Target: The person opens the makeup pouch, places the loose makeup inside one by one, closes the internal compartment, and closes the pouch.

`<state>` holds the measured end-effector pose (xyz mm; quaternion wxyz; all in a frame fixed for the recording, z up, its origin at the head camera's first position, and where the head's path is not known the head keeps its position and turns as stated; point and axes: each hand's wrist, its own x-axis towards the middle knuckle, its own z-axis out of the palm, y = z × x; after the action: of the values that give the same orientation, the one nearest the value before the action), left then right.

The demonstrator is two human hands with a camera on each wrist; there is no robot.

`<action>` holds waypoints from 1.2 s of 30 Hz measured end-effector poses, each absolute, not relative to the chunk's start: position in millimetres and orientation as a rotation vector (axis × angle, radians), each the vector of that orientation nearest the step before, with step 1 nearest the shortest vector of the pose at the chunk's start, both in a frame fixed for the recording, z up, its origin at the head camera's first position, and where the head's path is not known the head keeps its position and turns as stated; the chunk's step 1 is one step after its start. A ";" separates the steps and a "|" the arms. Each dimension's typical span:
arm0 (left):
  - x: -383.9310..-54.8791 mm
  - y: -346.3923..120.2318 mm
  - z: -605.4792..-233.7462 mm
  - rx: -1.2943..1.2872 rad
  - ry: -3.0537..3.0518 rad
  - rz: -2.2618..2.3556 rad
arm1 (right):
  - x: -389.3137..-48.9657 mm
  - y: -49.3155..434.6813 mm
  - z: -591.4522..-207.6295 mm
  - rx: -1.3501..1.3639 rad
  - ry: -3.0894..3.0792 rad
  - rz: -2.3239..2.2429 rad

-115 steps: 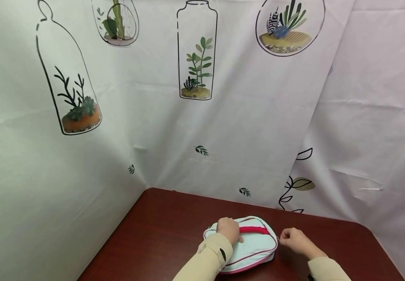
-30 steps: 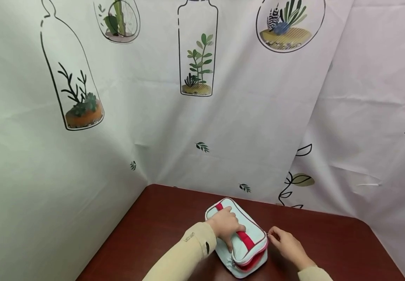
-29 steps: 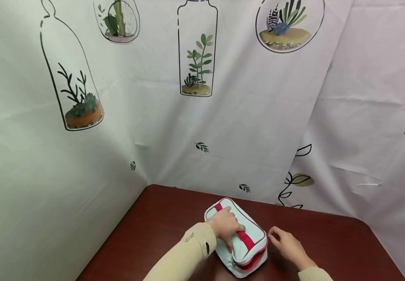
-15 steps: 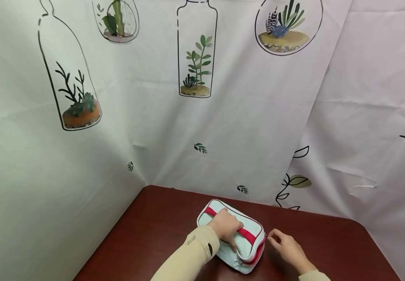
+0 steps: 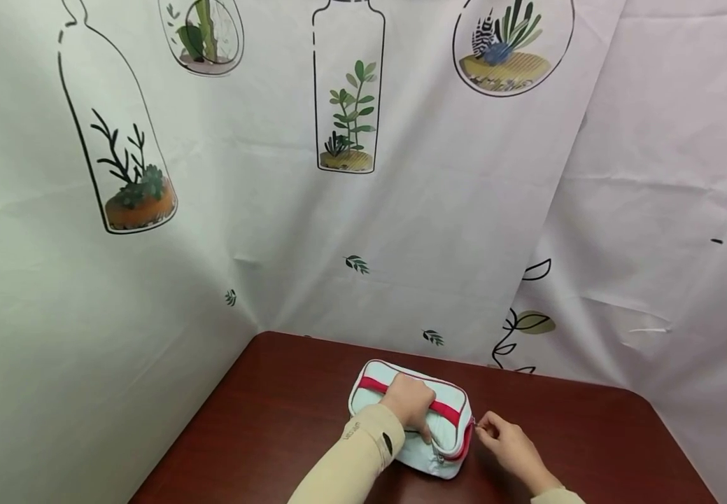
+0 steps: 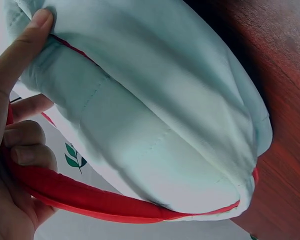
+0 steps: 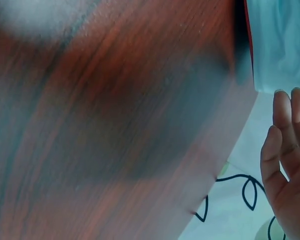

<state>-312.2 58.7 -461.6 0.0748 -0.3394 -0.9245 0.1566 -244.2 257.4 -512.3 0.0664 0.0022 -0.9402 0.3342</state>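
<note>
A pale mint fabric bag (image 5: 446, 435) with dark red piping lies on the table. My left hand (image 5: 408, 400) is on top of it, fingers curled round the red carry strap (image 6: 90, 197) in the left wrist view, thumb on the bag's side. At the bag's right corner my right hand (image 5: 513, 448) pinches a small zipper pull (image 5: 475, 423) between thumb and fingers. Red lining (image 5: 467, 442) shows in a gap along the right end. The right wrist view catches only part of the bag (image 7: 279, 47), beside the fingertips; the pull cannot be made out there.
The dark reddish-brown table (image 5: 262, 420) spreads out on both sides of the bag. A white cloth backdrop (image 5: 287, 210) printed with plants in glass jars hangs behind the table and along the left side.
Over the last second the bag has turned counterclockwise under my left hand, its left end coming nearer. The lining gap at the right end was not visible in the oldest frame.
</note>
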 end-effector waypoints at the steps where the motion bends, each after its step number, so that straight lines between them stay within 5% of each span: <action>1: -312.2 59.1 -461.3 -1.005 -2.780 0.458 | -244.1 256.5 -512.3 0.009 -2.828 1.006; 26: -325.5 57.0 -454.0 -0.780 -2.846 0.320 | -232.0 217.8 -528.4 0.096 -2.666 1.095; 36: -322.6 50.6 -464.0 -0.797 -2.874 0.225 | -230.6 214.6 -533.5 0.363 -2.734 0.851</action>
<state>-322.6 50.6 -464.0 0.0754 -0.2657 -0.9582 0.0751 -230.6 214.6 -533.5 0.1273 0.1248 -0.9395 0.2924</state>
